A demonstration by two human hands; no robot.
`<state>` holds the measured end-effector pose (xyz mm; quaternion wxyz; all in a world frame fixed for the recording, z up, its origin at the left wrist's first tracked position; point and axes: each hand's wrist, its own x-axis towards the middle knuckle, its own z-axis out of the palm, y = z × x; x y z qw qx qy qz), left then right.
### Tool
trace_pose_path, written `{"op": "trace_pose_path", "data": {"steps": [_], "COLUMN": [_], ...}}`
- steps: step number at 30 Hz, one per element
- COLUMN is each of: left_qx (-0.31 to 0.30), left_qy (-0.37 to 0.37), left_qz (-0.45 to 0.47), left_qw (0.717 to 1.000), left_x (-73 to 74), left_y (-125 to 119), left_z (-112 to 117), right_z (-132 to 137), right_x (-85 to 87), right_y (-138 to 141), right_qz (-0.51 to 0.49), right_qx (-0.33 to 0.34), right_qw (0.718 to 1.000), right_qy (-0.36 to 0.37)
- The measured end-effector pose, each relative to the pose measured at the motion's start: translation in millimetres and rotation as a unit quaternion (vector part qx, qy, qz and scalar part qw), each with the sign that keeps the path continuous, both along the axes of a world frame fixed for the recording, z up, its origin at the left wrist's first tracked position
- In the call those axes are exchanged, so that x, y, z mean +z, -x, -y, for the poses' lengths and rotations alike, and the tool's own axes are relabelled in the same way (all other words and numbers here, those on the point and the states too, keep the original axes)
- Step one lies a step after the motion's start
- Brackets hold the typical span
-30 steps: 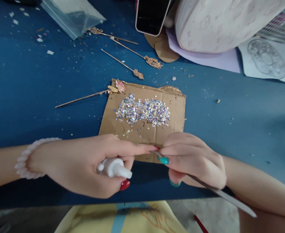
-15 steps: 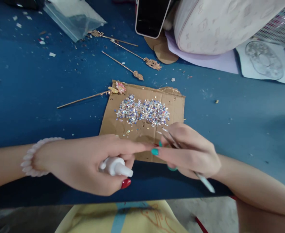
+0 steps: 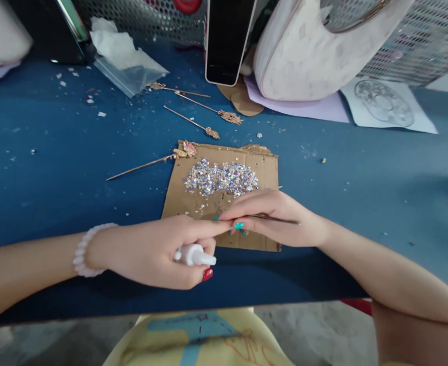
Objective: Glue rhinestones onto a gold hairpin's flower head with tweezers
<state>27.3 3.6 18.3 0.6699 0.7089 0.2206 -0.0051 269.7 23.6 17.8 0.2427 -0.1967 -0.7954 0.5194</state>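
Observation:
My left hand (image 3: 158,251) is closed round a small white glue bottle (image 3: 193,255), nozzle pointing right, index finger stretched toward my right hand. My right hand (image 3: 275,216) pinches thin metal tweezers (image 3: 279,219) that lie across its back, tips hidden near the fingertips. Both hands meet over the near edge of a brown cardboard piece (image 3: 267,168). A pile of small iridescent sequins (image 3: 221,179) lies on the cardboard just beyond the fingers. A gold hair stick with a pink flower (image 3: 153,161) rests at the cardboard's far left corner.
Three more gold hair sticks (image 3: 197,109) lie farther back on the blue table (image 3: 380,188). Behind them are a clear plastic bag (image 3: 130,76), a phone (image 3: 227,40), a pale pink bag (image 3: 307,56), a printed sheet (image 3: 386,104) and mesh baskets. Tiny scraps dot the table's left.
The view has pulled back and tilted up, showing more of the far table. My right hand has turned so the tweezers now lie flat across it instead of sticking out toward me.

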Motion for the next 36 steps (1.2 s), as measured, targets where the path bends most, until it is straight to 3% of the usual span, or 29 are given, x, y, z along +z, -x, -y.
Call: {"op": "trace_pose_path", "data": {"steps": [5,10,15,20,27,31,36], "left_qx": [0.008,-0.003,-0.007,-0.001,0.007,0.025,0.013], "left_qy": [0.025,0.041,0.036,0.020,0.057,0.057,0.069], "left_qz": [-0.019,0.007,0.004,-0.010,0.007,0.008,0.020], "left_qw": [0.999,0.999,0.999,1.000,0.998,0.998,0.997], "left_x": [4.3,1.1,-0.3,2.3,0.3,-0.9,-1.9], "left_y": [-2.8,-2.0,-5.1,-7.4,1.5,1.1,-3.4], "left_z": [-1.4,-1.7,1.2,4.2,16.2,21.2,24.6], "right_z": [7.4,12.9,19.7,23.2,15.0,20.1,33.1], "right_x": [-4.0,-6.4,-6.1,-4.2,3.5,-3.2,-8.0], "right_y": [4.7,9.5,12.5,11.4,6.1,10.8,18.1], "right_qz": [0.009,0.022,0.051,0.040,0.031,0.048,0.055], "right_qx": [-0.077,-0.110,-0.132,-0.112,0.006,-0.041,-0.082], "right_qw": [0.996,0.991,0.989,0.993,0.999,0.997,0.994], "right_qy": [0.039,0.075,0.047,0.012,0.044,0.052,-0.040]}}
